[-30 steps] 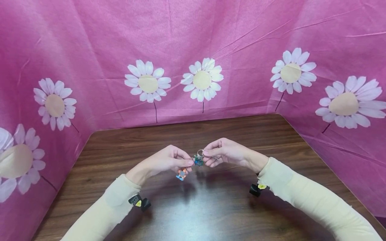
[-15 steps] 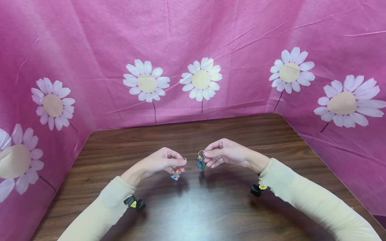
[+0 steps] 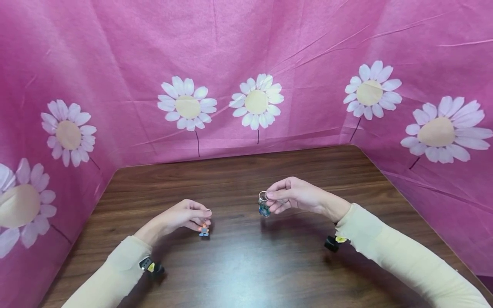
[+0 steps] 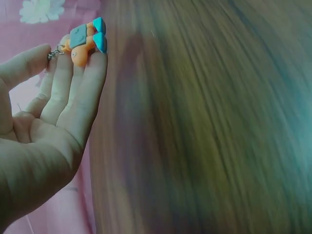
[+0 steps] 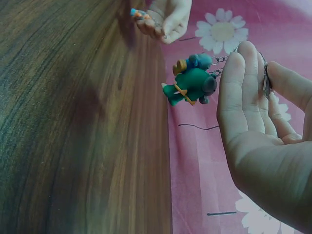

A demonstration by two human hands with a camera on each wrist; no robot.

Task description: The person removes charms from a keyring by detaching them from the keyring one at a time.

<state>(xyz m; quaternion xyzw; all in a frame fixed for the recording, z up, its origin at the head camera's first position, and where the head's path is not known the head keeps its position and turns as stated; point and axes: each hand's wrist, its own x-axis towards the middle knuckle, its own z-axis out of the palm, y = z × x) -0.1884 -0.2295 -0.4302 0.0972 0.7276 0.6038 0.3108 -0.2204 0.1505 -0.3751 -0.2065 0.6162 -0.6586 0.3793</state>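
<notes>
Above the wooden table [image 3: 246, 269], a person's two hands are well apart, each pinching a keyring. The left hand [image 3: 176, 219], on the left side of the scene, grips a small metal ring [image 3: 208, 210] between thumb and fingers. From it, on a short chain [image 4: 59, 48], hangs an orange figure [image 4: 78, 37] with a grey front and bright blue feet. In the left wrist view the figure lies against the fingertips, the other fingers stretched out behind it. The right hand [image 3: 302, 197], to the right and a little farther from the viewer, clamps a larger ring [image 3: 263, 192] between thumb and fingers. Below this ring, just beside the fingers, dangle a green figure [image 5: 194, 84] with orange trim and a dark head, and a blue figure [image 5: 200, 60] with yellowish feet; the two touch or overlap. Both arms wear pale yellow sleeves [image 3: 400, 252], with a black device [image 3: 155, 270] strapped near each wrist. A pink cloth [image 3: 119, 55] printed with white daisies [image 3: 187, 107] stands along the far edge and both the left and right sides of the table.
</notes>
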